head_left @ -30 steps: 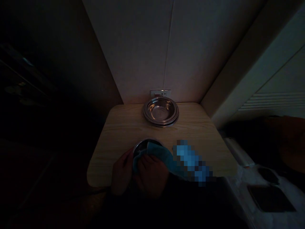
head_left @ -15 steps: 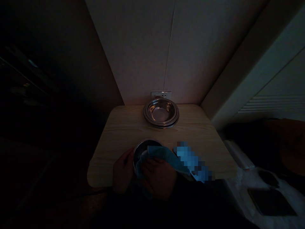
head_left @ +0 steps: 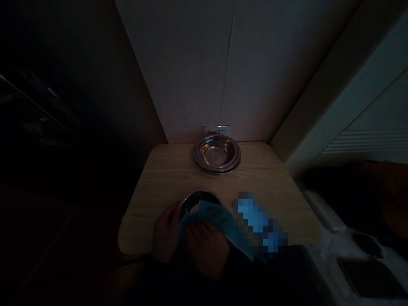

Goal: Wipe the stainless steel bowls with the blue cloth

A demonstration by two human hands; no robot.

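Note:
A metal bowl (head_left: 188, 201) stands at the near side of the small wooden table, close to my body. My left hand (head_left: 165, 233) grips its left rim. My right hand (head_left: 207, 248) presses a blue cloth (head_left: 219, 216) against the bowl's near inner side, fingers closed on the fabric. One end of the cloth hangs out to the right, over the table. Much of the bowl is hidden by the cloth and my right hand, and the light is dim.
Several nested metal bowls (head_left: 217, 154) sit at the back of the wooden table (head_left: 153, 187), below a wall socket (head_left: 216, 129). A blurred-out, glowing phone-like object (head_left: 255, 216) lies right of the cloth. A dark flat object (head_left: 371, 278) lies on a pale surface at the lower right.
My right hand has drawn slightly back toward me along the bowl's near side, its fingers more curled into the cloth. My left hand still holds the rim. The view has shifted slightly.

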